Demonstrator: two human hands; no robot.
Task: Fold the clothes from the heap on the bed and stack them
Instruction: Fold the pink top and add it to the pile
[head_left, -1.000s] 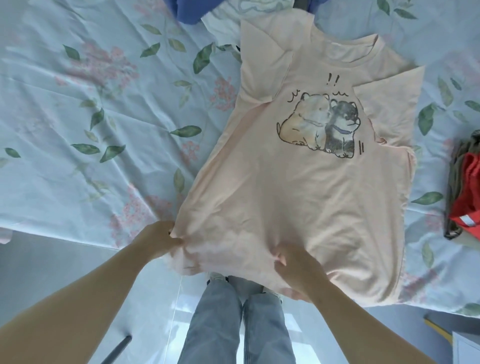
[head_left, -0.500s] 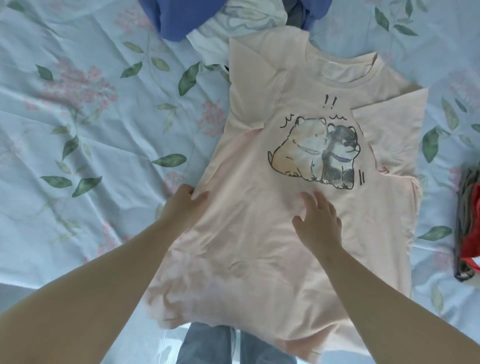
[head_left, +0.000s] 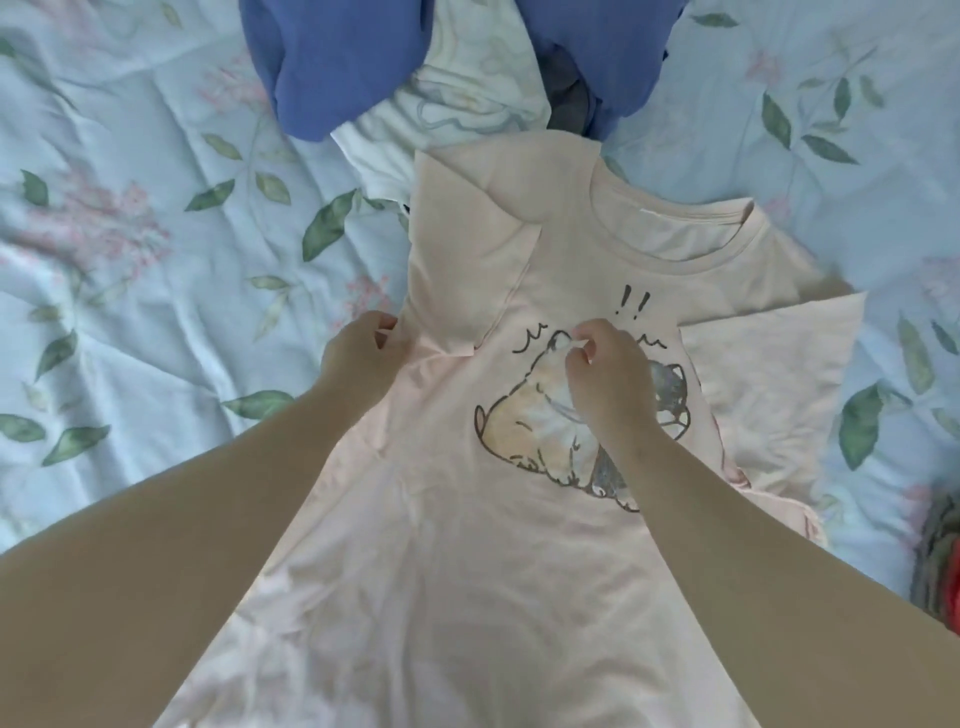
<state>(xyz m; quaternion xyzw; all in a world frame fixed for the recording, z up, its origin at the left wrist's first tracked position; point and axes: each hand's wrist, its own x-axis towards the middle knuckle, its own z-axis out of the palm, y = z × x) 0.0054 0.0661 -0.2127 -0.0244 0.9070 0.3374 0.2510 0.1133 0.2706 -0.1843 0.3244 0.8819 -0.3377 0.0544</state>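
Left hand (head_left: 358, 356) and right hand (head_left: 610, 379) top 2 bare forearms (head_left: 208, 519).

Two black exclamation marks (head_left: 631, 303), hand-drawn and slightly tilted, are printed on the chest of a pale pink T-shirt (head_left: 519, 545). They sit below the neckline (head_left: 675, 255) and just above a cartoon print (head_left: 535, 421) of two animals.

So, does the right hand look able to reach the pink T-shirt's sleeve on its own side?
Probably yes: the right hand pinches the pink T-shirt at its print, and that sleeve lies uncovered just beside it.
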